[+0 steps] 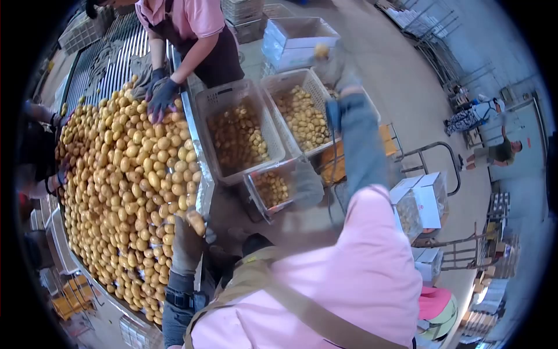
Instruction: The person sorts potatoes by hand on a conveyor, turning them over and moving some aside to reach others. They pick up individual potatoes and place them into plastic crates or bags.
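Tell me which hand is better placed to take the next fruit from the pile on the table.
Left. The left hand lies at the edge of the pile, beside a fruit; the right hand is stretched out over the crates, away from it.

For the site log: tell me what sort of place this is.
Probably a produce sorting and packing shed: a long table heaped with small yellow produce, plastic crates part-filled with it alongside, and stacked cardboard boxes beyond.
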Available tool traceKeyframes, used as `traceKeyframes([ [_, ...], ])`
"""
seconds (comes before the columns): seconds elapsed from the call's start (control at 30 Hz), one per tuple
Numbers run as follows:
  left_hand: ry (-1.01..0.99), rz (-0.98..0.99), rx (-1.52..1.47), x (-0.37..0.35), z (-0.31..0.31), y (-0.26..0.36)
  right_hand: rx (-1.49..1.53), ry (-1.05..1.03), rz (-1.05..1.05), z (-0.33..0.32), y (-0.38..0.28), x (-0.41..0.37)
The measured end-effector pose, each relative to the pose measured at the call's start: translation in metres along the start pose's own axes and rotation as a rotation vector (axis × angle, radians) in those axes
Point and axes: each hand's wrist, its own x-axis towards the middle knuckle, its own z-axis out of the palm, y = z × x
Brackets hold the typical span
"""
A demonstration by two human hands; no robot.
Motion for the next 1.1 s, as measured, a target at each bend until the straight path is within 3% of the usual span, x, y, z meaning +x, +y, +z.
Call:
traceKeyframes([
  [0.03,-0.059,0.017,-0.029,-0.002,0.004,0.002,0.236,0.075,0.010,-0.016,-0.011,0.046],
  [0.1,-0.015,0.012,0.008,-0.001,0.011,0.004,0.326,0.200,-0.056,0.011,-0.032,0.035],
  [0.13,-0.051,0.023,-0.005,0.000,0.015,0.005,0.078,0.079,-0.436,0.021,0.010,0.037],
  [0.2,-0.102,0.050,-0.049,0.002,0.018,0.006,-0.125,-0.090,-0.635,0.082,0.103,0.019],
  [0.23,-0.167,0.089,-0.062,0.002,0.012,0.005,0.261,-0.354,-0.226,0.124,0.057,-0.074],
  [0.27,-0.208,0.116,-0.111,0.001,0.008,0.005,0.623,-0.420,0.250,0.169,-0.002,-0.176],
  [0.3,-0.152,0.154,-0.069,-0.007,0.012,0.009,0.617,-0.725,0.403,0.191,0.014,-0.213],
  [0.33,-0.184,0.181,-0.115,-0.016,0.023,0.018,0.504,-0.830,0.422,0.215,0.011,-0.250],
  [0.4,-0.273,0.181,-0.226,-0.018,0.017,0.024,0.226,-0.870,0.140,0.246,0.005,-0.292],
  [0.43,-0.219,0.164,-0.233,-0.021,0.020,0.029,0.096,-0.859,-0.019,0.255,0.006,-0.302],
  [0.5,-0.192,0.195,-0.248,-0.027,0.020,0.029,0.231,-0.881,0.109,0.271,0.004,-0.318],
  [0.63,-0.215,0.226,-0.227,-0.040,0.007,0.016,0.116,-0.871,0.085,0.289,-0.059,-0.350],
  [0.67,-0.131,0.269,-0.201,-0.049,0.016,0.015,0.223,-0.895,0.243,0.292,-0.059,-0.352],
  [0.73,-0.036,0.238,-0.068,-0.067,-0.002,0.018,0.456,-0.838,0.367,0.303,-0.029,-0.351],
  [0.83,0.067,0.251,0.042,-0.094,-0.049,0.018,-0.077,-0.941,-0.466,0.302,-0.028,-0.341],
  [0.87,0.169,0.283,0.092,-0.102,-0.054,0.012,-0.248,-1.042,-0.658,0.303,-0.035,-0.337],
  [0.9,0.276,0.315,0.141,-0.110,-0.058,0.009,-0.217,-1.080,-0.598,0.308,-0.037,-0.339],
  [1.03,0.353,0.429,0.366,-0.109,-0.085,-0.026,-0.051,-1.241,-0.323,0.347,-0.021,-0.357],
  [1.07,0.317,0.483,0.339,-0.112,-0.079,-0.030,-0.052,-1.265,-0.334,0.360,-0.016,-0.364],
  [1.1,0.284,0.537,0.317,-0.112,-0.072,-0.033,0.010,-1.312,-0.139,0.371,-0.015,-0.378],
])
